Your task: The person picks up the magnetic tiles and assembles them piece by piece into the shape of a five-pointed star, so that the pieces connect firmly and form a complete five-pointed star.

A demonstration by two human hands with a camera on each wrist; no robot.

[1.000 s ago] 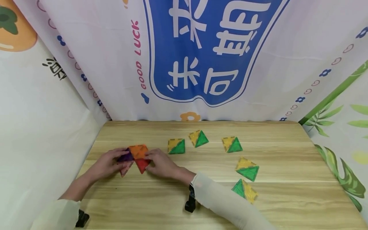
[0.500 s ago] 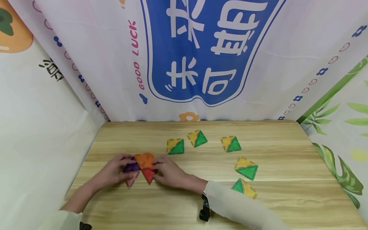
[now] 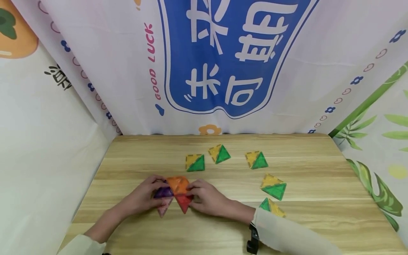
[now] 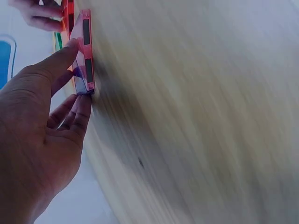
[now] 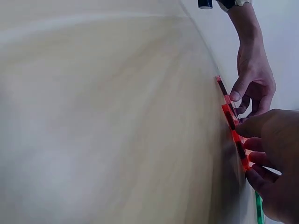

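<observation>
Purple [image 3: 164, 192], pink [image 3: 164, 206], orange [image 3: 179, 185] and red [image 3: 183, 202] translucent magnetic tiles form one joined fan on the left half of the table. My left hand [image 3: 144, 197] pinches its left side, thumb at the pink tile and fingers on the purple one. On the other side my right hand [image 3: 211, 200] grips the red tile, with fingertips also at the orange edge. In the left wrist view, the pink tile's edge [image 4: 87, 51] faces the camera under my thumb. The right wrist view shows the red tile's rim [image 5: 237, 137] between thumb and fingers.
Several squares, each a yellow and a green triangle, lie in an arc: one behind the fan [image 3: 197, 164], one further back [image 3: 222, 154], others to the right [image 3: 259, 160]. The right sleeve [image 3: 287, 226] partly overlaps the nearest square [image 3: 276, 208]. A printed curtain [image 3: 143, 117] borders the wooden table [image 3: 318, 170].
Both hands have carried the joined fan of tiles to the right and nearer the person, keeping their grip. The yellow-green squares have stayed where they were.
</observation>
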